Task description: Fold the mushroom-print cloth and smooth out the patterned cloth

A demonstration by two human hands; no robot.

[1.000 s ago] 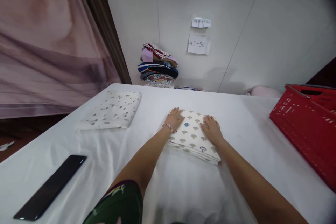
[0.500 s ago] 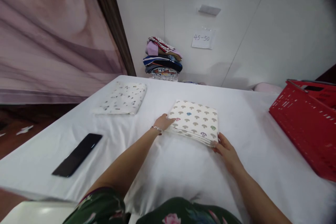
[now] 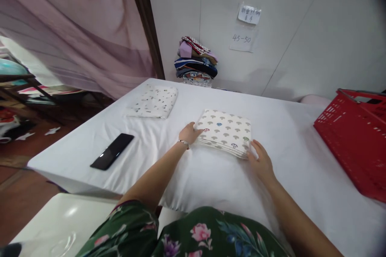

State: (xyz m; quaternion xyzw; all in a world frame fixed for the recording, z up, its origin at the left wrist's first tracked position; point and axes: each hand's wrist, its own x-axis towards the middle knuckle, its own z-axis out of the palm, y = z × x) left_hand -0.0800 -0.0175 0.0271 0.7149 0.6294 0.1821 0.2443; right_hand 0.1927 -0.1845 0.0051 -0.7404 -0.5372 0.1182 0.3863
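White table (image 3: pixel 289 144) beneath | left hand (image 3: pixel 188 133), right hand (image 3: pixel 261 162) holding folded cloth (image 3: pixel 226 130) between them | likely squaring edges; next calls for even grip

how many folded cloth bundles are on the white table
2. The mushroom-print bundle lies between the left hand and the right hand; the white bundle with small dark prints lies farther left. The red basket could hide others.
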